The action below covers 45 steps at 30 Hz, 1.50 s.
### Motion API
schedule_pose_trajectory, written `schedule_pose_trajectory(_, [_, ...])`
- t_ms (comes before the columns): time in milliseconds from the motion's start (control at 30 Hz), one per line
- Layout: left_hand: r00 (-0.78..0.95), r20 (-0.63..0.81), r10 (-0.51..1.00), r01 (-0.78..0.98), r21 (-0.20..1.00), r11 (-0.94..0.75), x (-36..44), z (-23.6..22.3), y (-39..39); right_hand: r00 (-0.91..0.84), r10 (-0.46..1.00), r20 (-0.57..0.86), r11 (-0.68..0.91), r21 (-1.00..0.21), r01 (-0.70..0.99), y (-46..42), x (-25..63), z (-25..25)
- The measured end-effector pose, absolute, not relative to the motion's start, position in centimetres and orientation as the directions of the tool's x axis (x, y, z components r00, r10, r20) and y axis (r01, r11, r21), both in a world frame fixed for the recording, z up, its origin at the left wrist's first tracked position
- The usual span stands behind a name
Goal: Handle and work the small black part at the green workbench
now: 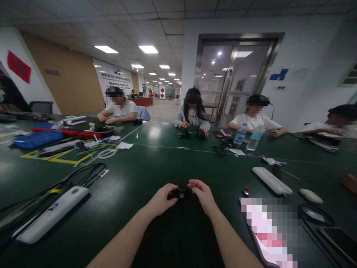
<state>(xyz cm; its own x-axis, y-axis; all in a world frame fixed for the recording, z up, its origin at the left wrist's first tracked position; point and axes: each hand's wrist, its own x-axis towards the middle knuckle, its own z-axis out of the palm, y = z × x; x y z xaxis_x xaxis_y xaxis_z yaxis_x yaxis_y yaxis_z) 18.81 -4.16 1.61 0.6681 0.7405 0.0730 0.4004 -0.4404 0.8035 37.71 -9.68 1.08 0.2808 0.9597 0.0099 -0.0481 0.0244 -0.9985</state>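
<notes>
A small black part (179, 193) sits between both of my hands just above the green table (145, 175). My left hand (161, 199) is closed round its left end with the fingers curled. From the right, my right hand (201, 191) pinches the other end. What the part is, I cannot make out; it is small and dark.
A white power strip (50, 219) with black cables lies at the near left. Another white strip (272, 180) and a phone (338, 242) lie to the right. Two water bottles (247, 137) stand further back. Several people sit along the far side with small black parts. A blue tray (37, 138) is far left.
</notes>
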Motion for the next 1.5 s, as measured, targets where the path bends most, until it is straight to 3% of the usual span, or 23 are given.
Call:
schedule_pose_trajectory(267, [0.668,0.133,0.732,0.387,0.779,-0.494,18.9,1.4,-4.4,0.168,0.984,0.052,0.036,-0.994,0.100,-9.8,37.8,0.9])
schedule_pose_trajectory(433, [0.669,0.106,0.736,0.396,0.787,-0.473,18.8,1.3,-4.3,0.028,0.997,0.079,0.065,-0.938,0.339,-10.7,37.5,2.0])
schedule_pose_trajectory(800, [0.681,0.080,0.728,0.375,0.816,-0.440,19.2,1.7,-3.8,0.027,0.991,0.131,0.099,-0.854,0.510,-10.5,37.3,1.3])
schedule_pose_trajectory(1033, [0.695,0.062,0.716,0.361,0.831,-0.422,19.1,1.4,-3.5,0.110,0.982,0.156,0.106,-0.926,0.362,-10.5,36.9,1.7])
schedule_pose_trajectory(1200, [0.698,-0.005,0.716,0.386,0.845,-0.370,18.7,1.3,-3.5,0.306,0.951,0.045,0.038,-0.999,0.027,-9.9,37.8,1.6])
schedule_pose_trajectory(1367, [0.706,0.021,0.707,0.366,0.845,-0.391,18.4,1.5,-3.1,0.377,0.925,-0.048,0.079,-0.946,-0.313,-9.6,38.8,1.3])
schedule_pose_trajectory(1500, [0.743,-0.009,0.669,0.387,0.822,-0.418,17.8,2.5,-2.7,0.356,0.931,-0.083,0.084,-0.899,-0.430,-9.6,39.2,1.2])
